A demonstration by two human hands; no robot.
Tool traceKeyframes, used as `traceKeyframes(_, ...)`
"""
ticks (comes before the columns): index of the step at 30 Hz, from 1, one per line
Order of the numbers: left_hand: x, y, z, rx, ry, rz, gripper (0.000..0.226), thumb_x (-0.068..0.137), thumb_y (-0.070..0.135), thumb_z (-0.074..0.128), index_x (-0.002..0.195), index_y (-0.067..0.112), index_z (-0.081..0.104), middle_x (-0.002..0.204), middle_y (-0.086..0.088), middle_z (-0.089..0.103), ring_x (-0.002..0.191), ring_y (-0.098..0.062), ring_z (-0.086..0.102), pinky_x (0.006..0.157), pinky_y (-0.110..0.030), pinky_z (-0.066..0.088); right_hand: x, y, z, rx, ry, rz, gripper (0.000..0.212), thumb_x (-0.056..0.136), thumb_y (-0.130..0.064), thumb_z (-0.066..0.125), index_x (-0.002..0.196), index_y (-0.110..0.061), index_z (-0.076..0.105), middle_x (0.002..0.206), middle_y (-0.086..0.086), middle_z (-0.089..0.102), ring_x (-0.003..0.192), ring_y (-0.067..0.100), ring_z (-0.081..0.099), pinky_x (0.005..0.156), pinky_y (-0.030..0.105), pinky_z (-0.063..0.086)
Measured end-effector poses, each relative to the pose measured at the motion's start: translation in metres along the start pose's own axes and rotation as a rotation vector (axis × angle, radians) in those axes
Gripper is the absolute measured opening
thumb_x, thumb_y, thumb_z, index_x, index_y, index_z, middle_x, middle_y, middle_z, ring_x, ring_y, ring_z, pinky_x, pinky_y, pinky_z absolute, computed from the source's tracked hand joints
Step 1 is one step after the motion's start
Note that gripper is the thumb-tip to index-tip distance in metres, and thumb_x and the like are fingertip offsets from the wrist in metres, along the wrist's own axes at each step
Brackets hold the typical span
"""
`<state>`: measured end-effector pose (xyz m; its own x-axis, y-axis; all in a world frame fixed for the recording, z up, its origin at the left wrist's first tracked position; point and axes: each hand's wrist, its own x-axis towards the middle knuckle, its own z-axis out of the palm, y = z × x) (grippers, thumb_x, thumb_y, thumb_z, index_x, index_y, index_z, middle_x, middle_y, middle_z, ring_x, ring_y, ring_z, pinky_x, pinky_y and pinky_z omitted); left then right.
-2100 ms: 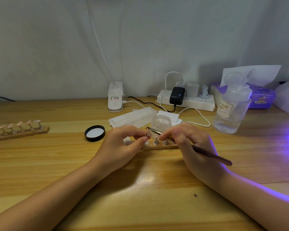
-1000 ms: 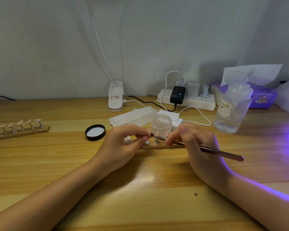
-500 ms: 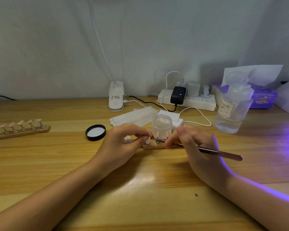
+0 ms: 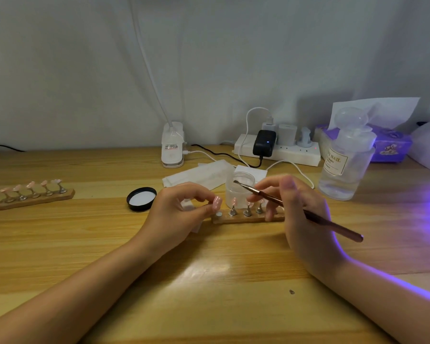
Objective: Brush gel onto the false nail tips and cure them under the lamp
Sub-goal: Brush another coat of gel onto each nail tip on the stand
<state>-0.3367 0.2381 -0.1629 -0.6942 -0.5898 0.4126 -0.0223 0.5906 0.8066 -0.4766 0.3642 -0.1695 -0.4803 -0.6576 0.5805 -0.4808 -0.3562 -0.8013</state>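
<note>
My left hand (image 4: pixel 181 209) pinches a pink false nail tip (image 4: pixel 217 203) just left of the small wooden stand (image 4: pixel 248 218). My right hand (image 4: pixel 301 207) grips a slim copper-coloured brush (image 4: pixel 296 209), its bristles over the frosted open gel jar (image 4: pixel 240 192) behind that stand.

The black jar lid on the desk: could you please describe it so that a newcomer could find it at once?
Start at the white power strip by the wall and come forward to the open gel jar. Left of the jar, beside the left hand, lies the lid: the only round black thing, white inside.
</note>
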Motion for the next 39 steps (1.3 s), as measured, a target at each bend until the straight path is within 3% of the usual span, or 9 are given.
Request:
traceKeyframes(3, 0.001, 0.002, 0.0, -0.032, -0.047, -0.075, 0.01, 0.071, 0.03, 0.069, 0.075, 0.021, 0.07, 0.077, 0.002, 0.064, 0.06, -0.015, 0.056, 0.056, -0.02, 0.046, 0.001, 0.0, 0.0, 0.024, 0.021, -0.018, 0.05, 0.084, -0.07, 0.03, 0.081, -0.034, 0.065, 0.066, 0.0, 0.067, 0.05, 0.017, 0.054, 0.05, 0.019, 0.043)
traceKeyframes(6, 0.005, 0.004, 0.002, -0.01, -0.101, -0.144, 0.005, 0.073, 0.023, 0.074, 0.072, 0.022, 0.068, 0.069, 0.007, 0.063, 0.047, -0.001, 0.05, 0.047, -0.016, 0.043, 0.002, 0.001, 0.001, 0.006, 0.052, -0.04, 0.054, 0.086, -0.066, 0.031, 0.076, -0.025, 0.065, 0.065, 0.001, 0.065, 0.056, 0.021, 0.057, 0.052, 0.024, 0.044)
traceKeyframes(8, 0.007, 0.005, 0.004, 0.036, -0.129, -0.127, 0.013, 0.072, 0.015, 0.076, 0.067, 0.023, 0.066, 0.063, 0.015, 0.063, 0.05, 0.006, 0.051, 0.049, -0.008, 0.039, 0.002, 0.001, 0.001, -0.063, 0.054, -0.05, 0.049, 0.09, -0.058, 0.032, 0.076, -0.023, 0.063, 0.07, -0.001, 0.065, 0.06, 0.014, 0.058, 0.055, 0.026, 0.046)
traceKeyframes(12, 0.008, 0.003, 0.006, 0.077, -0.127, -0.113, 0.02, 0.07, 0.015, 0.077, 0.064, 0.028, 0.064, 0.066, 0.01, 0.065, 0.061, 0.005, 0.056, 0.058, -0.007, 0.043, 0.002, 0.002, -0.001, -0.086, 0.038, -0.052, 0.041, 0.09, -0.043, 0.032, 0.078, -0.018, 0.062, 0.074, -0.002, 0.065, 0.062, 0.006, 0.056, 0.058, 0.021, 0.045)
traceKeyframes(21, 0.011, -0.001, 0.007, 0.076, -0.117, -0.181, 0.018, 0.066, 0.021, 0.079, 0.07, 0.03, 0.065, 0.066, 0.014, 0.063, 0.066, 0.008, 0.055, 0.057, -0.007, 0.043, 0.002, 0.002, -0.001, -0.116, 0.033, -0.057, 0.037, 0.091, -0.042, 0.032, 0.079, -0.022, 0.061, 0.076, -0.004, 0.065, 0.061, 0.008, 0.055, 0.056, 0.024, 0.045)
traceKeyframes(25, 0.01, 0.0, 0.007, 0.171, -0.154, -0.142, 0.027, 0.065, 0.028, 0.079, 0.083, 0.037, 0.06, 0.08, 0.016, 0.063, 0.078, 0.005, 0.058, 0.068, -0.012, 0.048, 0.003, 0.002, -0.001, -0.125, 0.034, -0.06, 0.034, 0.09, -0.042, 0.034, 0.081, -0.024, 0.061, 0.078, -0.006, 0.064, 0.063, 0.004, 0.055, 0.059, 0.02, 0.045)
traceKeyframes(32, 0.011, 0.003, -0.001, 0.198, -0.26, -0.155, 0.022, 0.07, 0.028, 0.077, 0.084, 0.039, 0.064, 0.077, 0.018, 0.062, 0.076, 0.01, 0.056, 0.068, -0.007, 0.045, 0.003, 0.0, -0.002, -0.11, 0.036, -0.051, 0.03, 0.087, -0.044, 0.035, 0.08, -0.028, 0.059, 0.077, -0.011, 0.064, 0.066, 0.0, 0.056, 0.059, 0.012, 0.044)
traceKeyframes(36, 0.008, 0.003, 0.008, 0.213, -0.215, -0.103, 0.018, 0.071, 0.037, 0.073, 0.087, 0.036, 0.065, 0.082, 0.015, 0.063, 0.077, 0.006, 0.055, 0.084, -0.027, 0.047, 0.003, -0.001, -0.001, -0.116, 0.036, -0.04, 0.032, 0.087, -0.045, 0.035, 0.079, -0.026, 0.06, 0.078, -0.008, 0.065, 0.065, 0.002, 0.056, 0.059, 0.013, 0.044)
traceKeyframes(39, 0.007, 0.003, 0.013, 0.208, -0.19, -0.074, 0.014, 0.074, 0.031, 0.072, 0.088, 0.028, 0.068, 0.082, 0.011, 0.065, 0.078, 0.0, 0.054, 0.087, -0.041, 0.047, 0.002, 0.0, -0.001, -0.135, 0.037, -0.032, 0.033, 0.086, -0.045, 0.035, 0.078, -0.027, 0.06, 0.078, -0.009, 0.065, 0.067, 0.003, 0.057, 0.06, 0.016, 0.044)
